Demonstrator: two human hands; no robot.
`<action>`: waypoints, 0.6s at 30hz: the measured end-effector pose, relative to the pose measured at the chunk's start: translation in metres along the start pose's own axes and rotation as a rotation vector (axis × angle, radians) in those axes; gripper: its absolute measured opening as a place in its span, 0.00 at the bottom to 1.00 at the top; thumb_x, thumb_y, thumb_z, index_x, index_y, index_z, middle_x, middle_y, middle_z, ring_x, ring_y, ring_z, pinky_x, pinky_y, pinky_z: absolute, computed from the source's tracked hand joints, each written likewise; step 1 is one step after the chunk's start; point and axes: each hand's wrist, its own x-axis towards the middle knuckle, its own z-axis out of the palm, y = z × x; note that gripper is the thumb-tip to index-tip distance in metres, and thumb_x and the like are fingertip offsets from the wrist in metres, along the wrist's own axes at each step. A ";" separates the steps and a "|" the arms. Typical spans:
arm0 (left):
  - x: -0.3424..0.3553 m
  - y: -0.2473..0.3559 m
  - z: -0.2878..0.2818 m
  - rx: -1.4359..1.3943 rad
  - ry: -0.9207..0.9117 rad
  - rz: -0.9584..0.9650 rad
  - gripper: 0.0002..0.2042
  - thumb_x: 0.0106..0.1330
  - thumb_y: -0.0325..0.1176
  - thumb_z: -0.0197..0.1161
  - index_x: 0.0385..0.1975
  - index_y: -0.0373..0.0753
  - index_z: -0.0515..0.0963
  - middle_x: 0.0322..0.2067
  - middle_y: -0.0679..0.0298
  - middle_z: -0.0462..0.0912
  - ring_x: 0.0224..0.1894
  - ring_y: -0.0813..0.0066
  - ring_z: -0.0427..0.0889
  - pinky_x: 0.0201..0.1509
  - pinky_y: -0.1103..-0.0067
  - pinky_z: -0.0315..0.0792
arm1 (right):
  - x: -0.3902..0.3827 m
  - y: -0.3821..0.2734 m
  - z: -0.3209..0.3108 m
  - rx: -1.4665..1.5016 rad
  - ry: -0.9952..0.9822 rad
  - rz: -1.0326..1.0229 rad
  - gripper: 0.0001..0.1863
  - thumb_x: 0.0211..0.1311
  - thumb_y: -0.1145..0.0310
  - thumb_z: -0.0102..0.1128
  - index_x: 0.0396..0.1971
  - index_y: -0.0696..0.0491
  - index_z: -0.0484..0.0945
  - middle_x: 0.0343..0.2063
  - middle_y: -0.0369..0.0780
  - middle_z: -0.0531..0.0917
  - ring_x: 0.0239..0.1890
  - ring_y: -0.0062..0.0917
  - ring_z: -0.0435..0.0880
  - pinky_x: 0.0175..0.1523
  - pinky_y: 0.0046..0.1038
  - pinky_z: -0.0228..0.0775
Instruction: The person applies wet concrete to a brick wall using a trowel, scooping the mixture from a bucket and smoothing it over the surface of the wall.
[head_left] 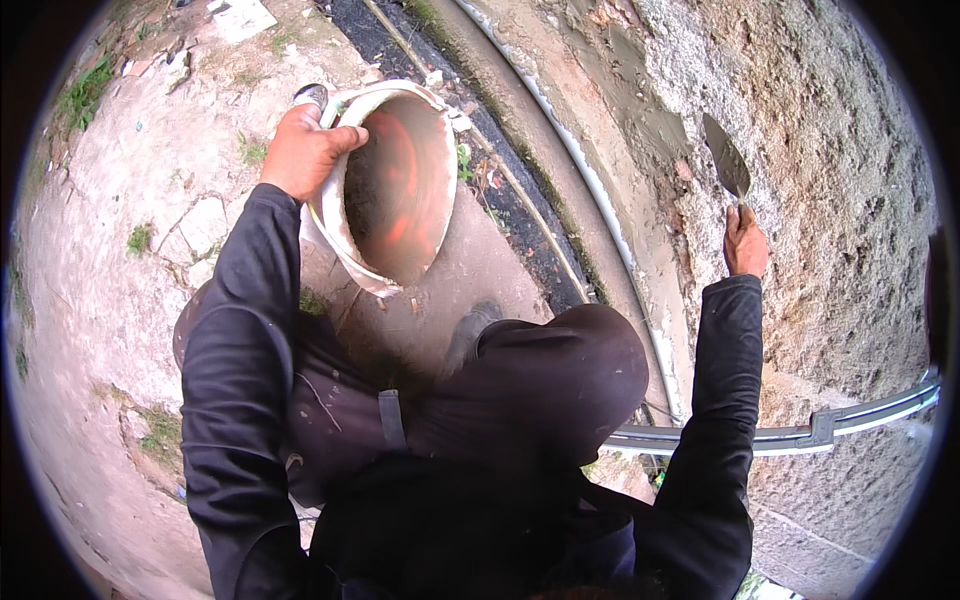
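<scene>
My left hand (312, 152) grips the rim of a whitish bucket (437, 235), its thumb hooked over the edge. The bucket tilts so that its mouth faces me, and a greyish coating lines the inside, with reddish light showing through the wall. On the right, my right hand (745, 244) is closed round the handle of a pointed trowel (726, 158), most of that handle hidden by the fingers. The blade points away from me and lies over the rough wall (820, 200), beside a smear of wet grey mortar (640, 115). Whether the blade touches the wall I cannot tell.
A pale pipe (575, 150) runs along the foot of the wall, next to a concrete ledge and a dark strip (510, 200) with a thin pole. A dark rail (780, 438) crosses at the lower right. Cracked ground (130, 290) with weeds spreads at left.
</scene>
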 end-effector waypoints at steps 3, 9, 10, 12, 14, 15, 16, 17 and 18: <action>0.001 0.005 0.004 0.067 -0.023 -0.013 0.12 0.51 0.31 0.66 0.34 0.33 0.78 0.25 0.67 0.79 0.25 0.81 0.75 0.31 0.81 0.68 | -0.012 -0.046 0.017 -0.003 -0.063 -0.146 0.21 0.65 0.48 0.43 0.43 0.49 0.74 0.35 0.53 0.81 0.41 0.48 0.80 0.44 0.46 0.72; 0.000 -0.003 0.011 0.122 -0.026 0.102 0.13 0.50 0.32 0.67 0.33 0.33 0.77 0.24 0.65 0.79 0.24 0.79 0.75 0.30 0.80 0.69 | 0.055 -0.095 0.037 -0.058 -0.173 -0.143 0.22 0.65 0.49 0.45 0.47 0.48 0.75 0.40 0.51 0.81 0.44 0.47 0.80 0.50 0.45 0.71; -0.002 -0.001 0.008 0.126 -0.023 0.093 0.13 0.50 0.32 0.67 0.33 0.33 0.77 0.24 0.65 0.79 0.24 0.79 0.75 0.30 0.80 0.69 | 0.061 -0.091 0.025 -0.009 -0.158 -0.175 0.22 0.64 0.48 0.45 0.46 0.49 0.76 0.40 0.52 0.81 0.45 0.46 0.80 0.50 0.44 0.70; -0.006 0.008 -0.002 0.180 0.033 -0.078 0.13 0.49 0.32 0.66 0.32 0.32 0.77 0.24 0.65 0.79 0.24 0.79 0.75 0.31 0.79 0.69 | 0.063 -0.090 0.006 0.008 -0.105 -0.172 0.22 0.63 0.48 0.46 0.46 0.49 0.76 0.39 0.52 0.81 0.45 0.47 0.79 0.49 0.44 0.70; 0.001 -0.003 -0.006 0.138 0.062 -0.023 0.13 0.48 0.33 0.66 0.33 0.32 0.78 0.23 0.65 0.79 0.24 0.79 0.75 0.32 0.79 0.69 | 0.060 -0.072 0.000 0.086 -0.050 -0.176 0.22 0.63 0.48 0.46 0.45 0.49 0.76 0.38 0.53 0.81 0.44 0.48 0.79 0.49 0.44 0.70; 0.003 -0.004 -0.007 0.166 0.082 -0.011 0.13 0.48 0.33 0.66 0.32 0.32 0.78 0.23 0.65 0.79 0.24 0.78 0.75 0.32 0.79 0.69 | 0.056 -0.063 -0.001 0.116 -0.066 -0.182 0.21 0.64 0.49 0.46 0.46 0.49 0.75 0.38 0.53 0.81 0.44 0.49 0.79 0.48 0.45 0.69; 0.003 -0.005 -0.010 0.201 0.107 -0.008 0.14 0.47 0.34 0.65 0.32 0.33 0.79 0.23 0.65 0.79 0.24 0.78 0.75 0.32 0.79 0.69 | 0.033 -0.076 -0.002 0.129 0.007 -0.070 0.22 0.64 0.49 0.45 0.46 0.51 0.74 0.37 0.54 0.81 0.43 0.50 0.79 0.47 0.46 0.69; 0.006 -0.003 -0.008 0.336 0.107 -0.030 0.14 0.46 0.35 0.65 0.31 0.33 0.79 0.22 0.65 0.79 0.24 0.78 0.75 0.32 0.79 0.69 | 0.017 -0.071 0.006 0.234 0.113 -0.096 0.22 0.65 0.50 0.46 0.45 0.54 0.74 0.33 0.54 0.81 0.38 0.50 0.80 0.42 0.46 0.71; 0.009 -0.006 -0.008 0.392 0.136 -0.028 0.16 0.45 0.37 0.66 0.31 0.33 0.80 0.22 0.62 0.80 0.25 0.74 0.77 0.34 0.78 0.70 | -0.005 -0.084 0.002 0.319 0.094 -0.160 0.21 0.65 0.52 0.49 0.43 0.56 0.74 0.28 0.54 0.81 0.32 0.50 0.81 0.36 0.44 0.72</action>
